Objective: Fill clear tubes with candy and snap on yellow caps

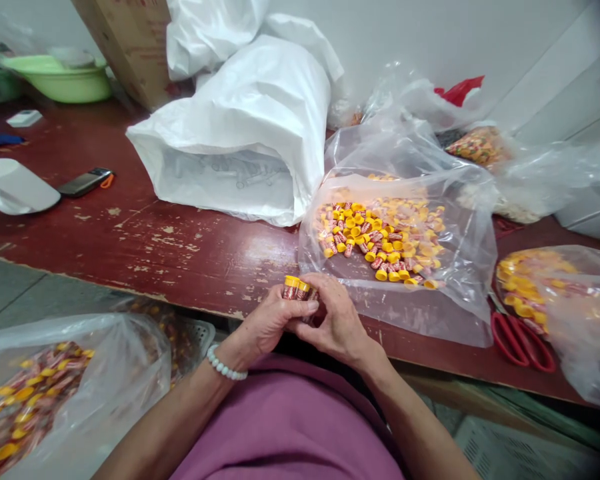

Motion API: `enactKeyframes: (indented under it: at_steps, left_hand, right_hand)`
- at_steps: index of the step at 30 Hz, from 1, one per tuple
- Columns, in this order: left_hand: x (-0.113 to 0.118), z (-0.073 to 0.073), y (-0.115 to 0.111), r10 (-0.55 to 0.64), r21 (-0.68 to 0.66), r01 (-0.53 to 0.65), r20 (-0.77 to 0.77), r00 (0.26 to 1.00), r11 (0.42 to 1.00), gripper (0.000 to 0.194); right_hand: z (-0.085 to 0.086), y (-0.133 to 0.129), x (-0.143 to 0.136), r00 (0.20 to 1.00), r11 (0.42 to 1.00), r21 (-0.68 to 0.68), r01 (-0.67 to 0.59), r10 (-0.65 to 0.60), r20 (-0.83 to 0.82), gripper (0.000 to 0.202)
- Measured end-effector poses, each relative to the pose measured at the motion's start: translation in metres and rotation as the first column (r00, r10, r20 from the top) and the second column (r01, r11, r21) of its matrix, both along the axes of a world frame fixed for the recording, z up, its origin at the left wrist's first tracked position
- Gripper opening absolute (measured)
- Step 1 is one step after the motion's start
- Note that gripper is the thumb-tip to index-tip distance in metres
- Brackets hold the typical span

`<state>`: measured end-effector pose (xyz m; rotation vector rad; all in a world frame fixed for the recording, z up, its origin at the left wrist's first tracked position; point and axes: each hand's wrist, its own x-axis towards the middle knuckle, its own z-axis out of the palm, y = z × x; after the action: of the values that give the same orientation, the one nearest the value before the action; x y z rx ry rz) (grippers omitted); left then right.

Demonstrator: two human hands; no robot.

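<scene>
My left hand (pixel 267 323), with a pale bead bracelet (pixel 225 365) at the wrist, is closed around a few small yellow-capped tubes (pixel 291 288) with red-and-white printed sides. Its thumb lies across the front of them. My right hand (pixel 337 317) curls over the same tubes from the other side, fingers bent against them; part of the bunch is hidden behind the fingers. Both hands meet just above the table's front edge. Beyond my right hand lies an opened clear plastic bag (pixel 460 300) with many loose yellow-capped pieces (pixel 380 240) in it.
A white sack (pixel 260 100) lies with its mouth towards me on the worn red table (pixel 205 267). Red-handled scissors (pixel 523 340) lie at right beside another filled bag (pixel 580 313). At left are a white scoop-like vessel (pixel 15 187) and a phone (pixel 85 182). A filled bag (pixel 120 380) stands lower left.
</scene>
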<state>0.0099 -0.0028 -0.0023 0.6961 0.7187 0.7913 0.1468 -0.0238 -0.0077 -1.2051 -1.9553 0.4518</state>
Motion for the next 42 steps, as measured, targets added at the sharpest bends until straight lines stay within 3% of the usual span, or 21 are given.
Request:
enactKeyframes:
  at_steps: [3,5,9,13,17,21,25,31,35,39,41,42]
  left_hand:
    - [0.000,0.000,0.000,0.000,-0.066,0.003,0.045,0.999,0.998,0.026]
    - [-0.002,-0.003,0.001,0.003,-0.069,0.000,0.047,0.999,0.998,0.026]
    - [-0.004,-0.010,0.000,0.009,-0.069,-0.009,-0.002,1.000,0.998,0.026]
    - [-0.004,-0.011,0.000,-0.003,-0.056,0.005,0.040,0.999,0.998,0.026]
    - [-0.008,-0.009,-0.001,-0.004,-0.069,0.009,0.073,0.997,0.998,0.027]
    - [-0.024,-0.013,-0.005,0.052,-0.052,-0.048,0.069,0.996,0.997,0.027]
    - [-0.038,-0.016,-0.011,0.120,-0.065,-0.119,0.014,0.993,0.991,0.025]
    - [-0.035,-0.025,-0.017,0.201,-0.144,-0.203,-0.027,0.979,0.969,0.021]
    - [-0.040,-0.033,-0.024,0.195,-0.138,-0.189,0.026,0.981,0.972,0.020]
    - [-0.078,-0.024,-0.038,0.274,-0.090,-0.274,-0.015,0.962,0.958,0.026]
    - [-0.115,-0.016,-0.047,0.390,-0.038,-0.397,-0.120,0.913,0.917,0.027]
    - [-0.138,-0.013,-0.051,0.485,0.007,-0.494,-0.196,0.852,0.870,0.028]
  right_hand:
    - [-0.004,-0.001,0.004,0.997,0.992,-0.128,-0.012,0.001,-0.080,0.101]
    - [-0.008,-0.001,0.008,0.994,0.978,-0.207,0.011,-0.034,-0.108,0.113]
    - [-0.014,-0.001,0.013,0.997,0.971,-0.240,0.002,-0.021,-0.076,0.093]
    - [-0.011,0.000,0.012,0.999,0.993,-0.116,0.036,-0.037,-0.006,0.072]
    - [-0.011,0.001,0.007,0.998,0.998,-0.043,0.041,-0.039,0.041,0.065]
    - [-0.016,0.002,-0.003,0.995,0.995,-0.087,-0.045,0.052,0.082,0.078]
    - [-0.018,0.009,-0.022,0.971,0.987,0.012,-0.162,0.157,0.178,0.105]
    - [-0.026,0.020,-0.037,0.923,0.942,0.169,-0.291,0.230,0.309,0.060]
    - [-0.033,0.017,-0.047,0.912,0.919,0.178,-0.350,0.292,0.289,0.052]
    - [-0.029,0.013,-0.061,0.902,0.917,0.023,-0.398,0.387,0.193,0.081]
    - [-0.027,0.016,-0.058,0.935,0.940,-0.077,-0.333,0.339,0.107,0.092]
    - [-0.027,0.018,-0.053,0.955,0.954,-0.116,-0.276,0.285,0.076,0.090]
